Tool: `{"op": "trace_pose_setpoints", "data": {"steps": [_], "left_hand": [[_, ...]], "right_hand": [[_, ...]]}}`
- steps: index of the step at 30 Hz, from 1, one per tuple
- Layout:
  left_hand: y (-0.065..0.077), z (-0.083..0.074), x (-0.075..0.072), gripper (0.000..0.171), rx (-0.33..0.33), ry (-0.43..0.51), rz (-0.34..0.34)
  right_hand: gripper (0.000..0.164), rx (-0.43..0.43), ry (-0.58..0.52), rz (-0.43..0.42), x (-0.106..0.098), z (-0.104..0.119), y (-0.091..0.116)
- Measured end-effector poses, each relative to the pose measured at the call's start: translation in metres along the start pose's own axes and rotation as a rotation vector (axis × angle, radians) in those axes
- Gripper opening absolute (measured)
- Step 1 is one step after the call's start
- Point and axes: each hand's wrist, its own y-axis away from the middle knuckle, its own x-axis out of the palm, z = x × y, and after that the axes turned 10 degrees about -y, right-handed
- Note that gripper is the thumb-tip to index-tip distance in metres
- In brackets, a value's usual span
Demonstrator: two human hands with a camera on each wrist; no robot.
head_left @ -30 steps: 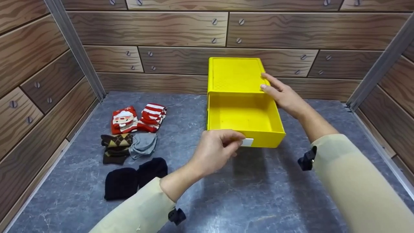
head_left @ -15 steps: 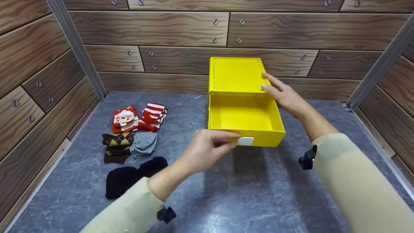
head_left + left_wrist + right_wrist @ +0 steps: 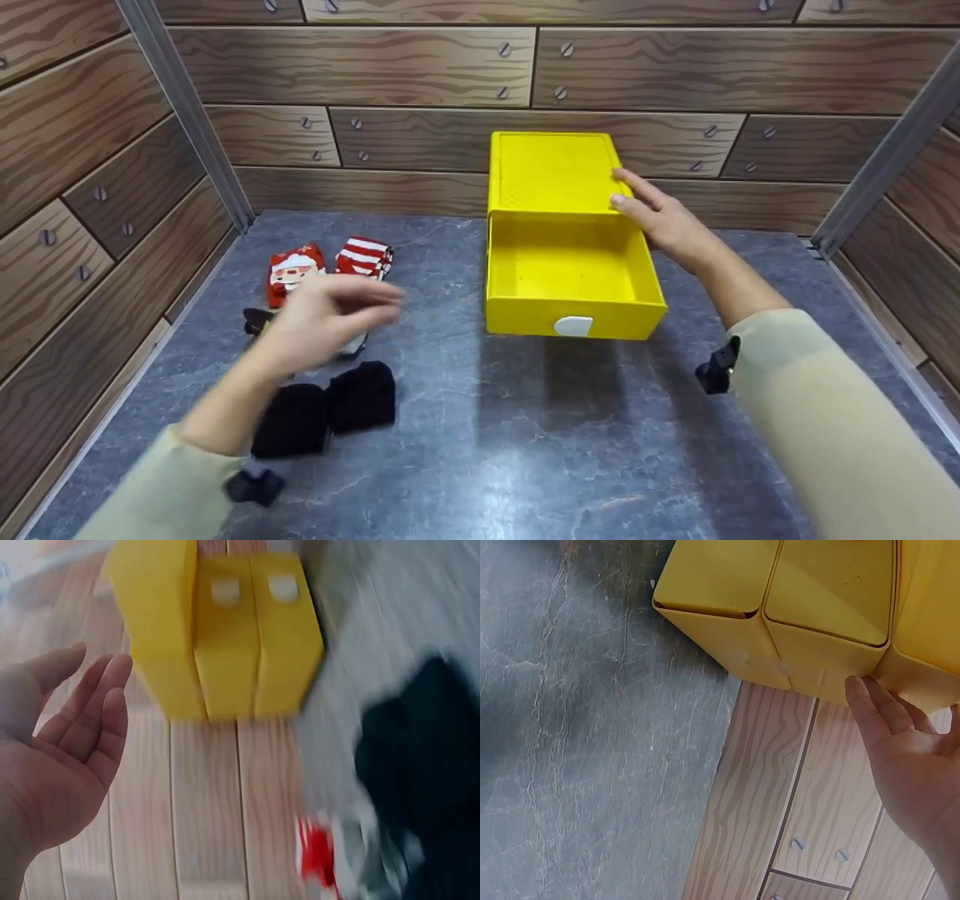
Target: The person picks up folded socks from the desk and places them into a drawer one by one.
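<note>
Wood-patterned walls [image 3: 420, 67] with printed slotted screws stand round your grey, marble-look desk [image 3: 465, 450]. On that desk, near its far edge and a little right of its middle, you have the yellow drawer unit [image 3: 555, 169], three tiers tall, as the left wrist view shows. Its two lower drawers sit closed, while the top drawer [image 3: 517, 315] stands pulled out toward you over the desk. Your pale sleeves come in from the near side, the right one [image 3: 832, 420] crossing the desk's right part and the left one [image 3: 165, 480] the near left corner. Your right hand [image 3: 664, 221] rests against the unit's right side near the top, fingers extended and their tips touching the yellow wall. Your left hand [image 3: 319, 315], slightly blurred, is in the air above the cloths by the desk's left edge, its fingers loosely bent and the thumb spread apart from them. Two black cloths [image 3: 362, 397] lie side by side, nearest you in that group. Farther off, toward the desk's far left corner, lie a red Santa-face cloth [image 3: 292, 274] and a red-and-white striped cloth [image 3: 364, 256]. Between these and the black pair, a brown cloth [image 3: 257, 320] and a grey cloth [image 3: 352, 347] show partly, mostly hidden by your left hand. Smallest is the white handle [image 3: 574, 325] on the top drawer's front.
</note>
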Motion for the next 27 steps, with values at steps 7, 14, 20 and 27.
{"op": "trace_pose_setpoints", "data": {"steps": [7, 14, 20, 27], "left_hand": [[0.039, 0.047, -0.039, 0.014, -0.142, -0.062, -0.018], [0.074, 0.089, -0.048, 0.022, -0.272, 0.018, 0.133], [0.095, 0.114, -0.049, 0.033, -0.328, 0.0, 0.249], [0.114, 0.133, -0.052, 0.034, -0.348, -0.026, 0.307]], "right_hand": [[0.079, -0.004, -0.011, 0.007, 0.0, 0.0, 0.0], [0.079, 0.01, -0.023, 0.004, -0.001, -0.001, 0.003], [0.079, 0.022, -0.005, -0.008, -0.003, -0.002, 0.003], [0.08, 0.02, -0.003, -0.001, -0.001, -0.002, 0.0]]}}
